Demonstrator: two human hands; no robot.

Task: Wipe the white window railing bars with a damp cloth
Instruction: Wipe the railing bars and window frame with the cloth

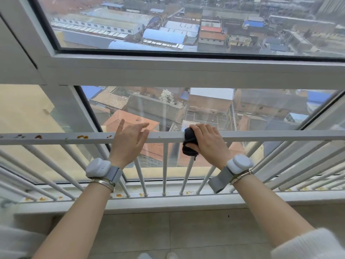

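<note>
1. Mid-wipe: right hand [207, 143] gripping dark cloth [190, 142] on top rail [270, 135].
2. Left hand [128, 141] fingers loose, empty, resting on rail.
3. Next, likely: slide toward rust spots [82, 137], then balusters [165, 169].

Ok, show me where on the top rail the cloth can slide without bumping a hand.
Free: the top rail right of the right hand, out to the window frame, and the rust-spotted stretch left of the left hand. Between the hands there is only a short bare stretch. The dark cloth sits under the right hand.
</note>
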